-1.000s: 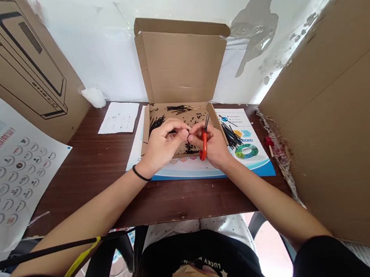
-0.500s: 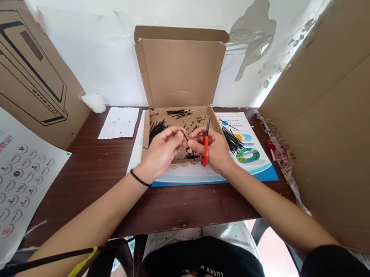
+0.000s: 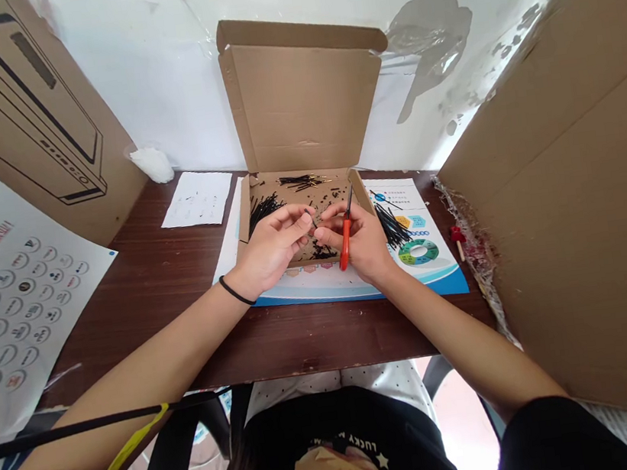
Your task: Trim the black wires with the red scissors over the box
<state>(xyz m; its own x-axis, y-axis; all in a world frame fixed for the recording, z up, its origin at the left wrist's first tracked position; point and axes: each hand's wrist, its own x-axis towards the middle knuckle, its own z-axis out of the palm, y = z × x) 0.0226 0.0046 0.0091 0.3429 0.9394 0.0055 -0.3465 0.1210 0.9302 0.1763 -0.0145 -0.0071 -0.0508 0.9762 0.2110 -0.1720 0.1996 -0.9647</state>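
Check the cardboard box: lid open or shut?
Open. The box has its lid standing upright against the wall, black wires showing inside.

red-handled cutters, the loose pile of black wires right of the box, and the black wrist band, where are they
red-handled cutters (image 3: 343, 246), head view, on the red handle in the right hand
pile of black wires (image 3: 390, 226), head view, middle of the bundle on the printed sheet
black wrist band (image 3: 235, 291), head view, on the band at the left wrist

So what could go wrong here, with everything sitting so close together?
The right hand holds orange-handled scissors while both hands pinch one small black piece; the blades sit near the left hand and might nick it. Loose black strips lie outside the open box and could scatter.
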